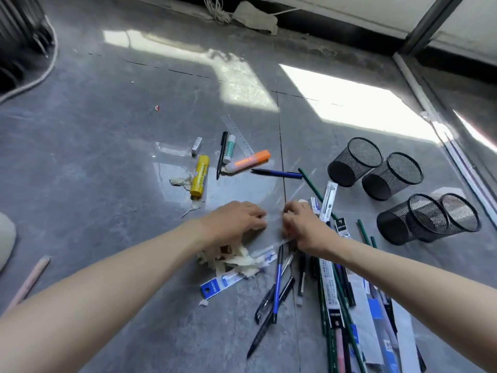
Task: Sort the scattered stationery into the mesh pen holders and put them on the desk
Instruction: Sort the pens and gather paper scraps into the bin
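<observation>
Four black mesh pen holders [355, 161] lie on their sides at the right, two of them overlapping. One yellow glue stick [199, 175], one small white glue stick [229, 148], one orange highlighter [247, 161], one eraser [196, 145] and one clear ruler [238, 134] lie beyond the hands. A pile of pens and pencils [336, 292] lies under the right arm. Everything rests on a glossy grey tiled floor [107, 157] with sun patches, near a wall. The left hand [236, 219] and right hand [301, 222] face each other, fingers curled, pinching a clear plastic wrapper [274, 219] stretched between them
</observation>
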Available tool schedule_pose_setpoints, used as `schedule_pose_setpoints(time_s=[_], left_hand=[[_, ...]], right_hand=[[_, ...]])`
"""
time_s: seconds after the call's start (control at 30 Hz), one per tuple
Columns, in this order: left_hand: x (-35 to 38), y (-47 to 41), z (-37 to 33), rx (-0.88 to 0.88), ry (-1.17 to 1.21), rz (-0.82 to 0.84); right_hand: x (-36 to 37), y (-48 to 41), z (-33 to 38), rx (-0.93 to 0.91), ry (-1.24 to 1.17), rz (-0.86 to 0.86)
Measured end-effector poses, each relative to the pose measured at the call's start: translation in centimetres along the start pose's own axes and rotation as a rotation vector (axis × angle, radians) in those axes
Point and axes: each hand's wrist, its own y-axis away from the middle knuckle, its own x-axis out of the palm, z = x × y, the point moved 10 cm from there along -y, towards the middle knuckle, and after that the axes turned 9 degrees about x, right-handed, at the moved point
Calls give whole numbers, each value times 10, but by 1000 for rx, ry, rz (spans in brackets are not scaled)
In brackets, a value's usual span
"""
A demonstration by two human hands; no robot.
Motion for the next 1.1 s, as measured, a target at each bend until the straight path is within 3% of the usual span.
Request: schedule_pose_setpoints(time_s=[0.1, 0.23, 0.37, 0.5, 0.63, 0.73, 0.87, 1.1], left_hand=[[-13, 13, 5, -40, 2, -114], [-39, 36, 48, -309, -99, -351], [-30, 40, 80, -574, -202, -287], [-31, 27, 89, -630, -201, -325], [-35, 16, 93, -669, -201, -317], [-34, 19, 88, -667, -207, -306], [-27, 31, 70, -570, -228, -306], [-21, 67, 24, -240, -208, -345]], right_hand=[[-4, 3, -5, -32, 82, 4], [0, 7, 10, -216, 347, -29], [-2, 15, 23, -391, 628, -83], [9, 22, 16, -472, 752, -40], [3, 25, 17, -485, 675, -32], [-6, 27, 24, -486, 551, -33], [-20, 18, 37, -407, 467, -157], [-27, -22, 58, -131, 239, -144]])
